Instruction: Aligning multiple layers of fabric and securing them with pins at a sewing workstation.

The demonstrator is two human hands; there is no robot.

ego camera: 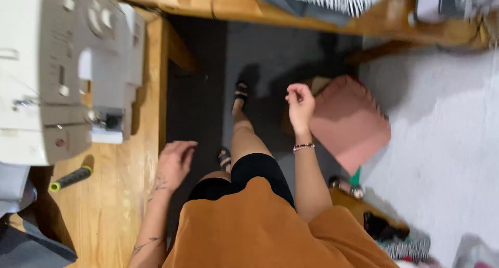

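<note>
My left hand [175, 161] rests with fingers spread on the edge of a wooden table [117, 211], holding nothing. My right hand [300, 103] hangs in the air over the floor, its fingers loosely curled, and I see nothing in it; a beaded bracelet sits on the wrist. A white sewing machine [57, 70] stands on the table, up and to the left of my left hand. Below me are my orange top, black shorts and sandalled feet [240, 94] on the dark floor.
A pink cushioned stool [351, 125] stands just right of my right hand. A dark tool with a yellow-green tip [70, 178] lies on the table. A second wooden table [291, 13] with grey fabric crosses the top. White cloth [447, 143] covers the right side.
</note>
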